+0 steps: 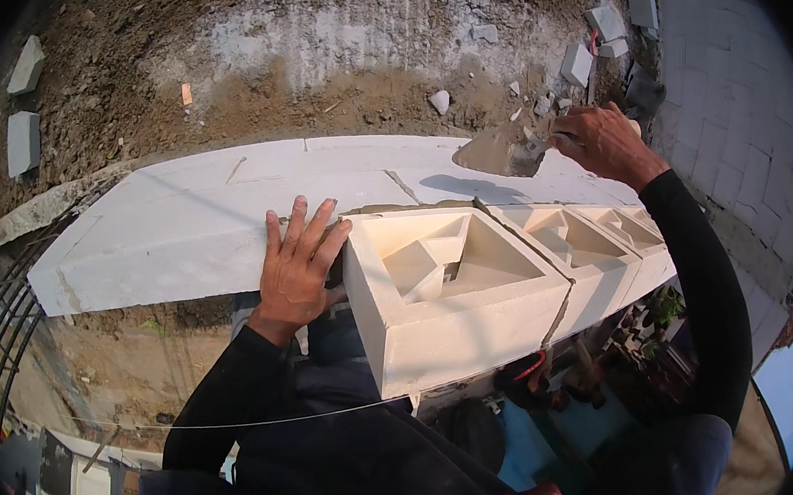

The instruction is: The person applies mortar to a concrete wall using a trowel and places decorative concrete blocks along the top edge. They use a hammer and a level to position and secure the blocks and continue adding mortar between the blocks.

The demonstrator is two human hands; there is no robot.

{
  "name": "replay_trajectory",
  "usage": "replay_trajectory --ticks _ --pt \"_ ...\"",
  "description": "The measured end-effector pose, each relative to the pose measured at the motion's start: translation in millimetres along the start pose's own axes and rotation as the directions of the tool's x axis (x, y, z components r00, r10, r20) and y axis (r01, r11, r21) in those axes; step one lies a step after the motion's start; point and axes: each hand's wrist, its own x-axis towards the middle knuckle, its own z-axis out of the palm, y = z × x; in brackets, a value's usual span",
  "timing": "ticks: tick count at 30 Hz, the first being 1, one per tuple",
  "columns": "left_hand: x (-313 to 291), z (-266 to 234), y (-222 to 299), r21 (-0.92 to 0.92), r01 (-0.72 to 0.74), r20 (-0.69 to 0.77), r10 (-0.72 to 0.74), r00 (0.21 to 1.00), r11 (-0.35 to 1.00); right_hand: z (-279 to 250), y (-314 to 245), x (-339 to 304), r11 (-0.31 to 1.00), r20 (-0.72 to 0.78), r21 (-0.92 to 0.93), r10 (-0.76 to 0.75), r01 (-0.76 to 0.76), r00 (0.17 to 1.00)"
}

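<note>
In my right hand [609, 144] is a trowel [497, 152], its broad grey blade pointing left above the top of a white block wall [182, 196] and casting a shadow on it. My left hand [295, 271] lies with fingers spread at the wall's near edge. Its fingertips rest beside the left end of a cream ventilation block [464, 335] with angled openings. More blocks of that kind, including a second ventilation block [593, 284], continue to the right in a row. Grey mortar [557, 313] shows in the joint between the first two.
Beyond the wall lies rough soil [119, 59] with white block offcuts [22, 143] and rubble. A pale block wall [743, 119] rises at the right. Steel bars [1, 334] stand at the left. A thin string [303, 420] crosses near my body, with a drop below.
</note>
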Motion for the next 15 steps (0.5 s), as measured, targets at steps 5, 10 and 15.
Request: replay_trajectory --ticks 5,10,15 --pt "-3 5 0 0.103 0.004 -0.048 0.001 0.999 0.995 20 13 16 0.995 0.124 0.066 -0.077 0.069 0.989" --pt "-4 8 -1 0.132 0.027 -0.039 -0.022 0.999 0.991 35 24 23 0.987 0.142 0.105 -0.133 0.119 0.981" --pt "-5 10 -4 0.165 0.01 -0.064 0.001 0.998 0.986 53 29 19 0.97 0.17 0.222 -0.137 0.097 0.976"
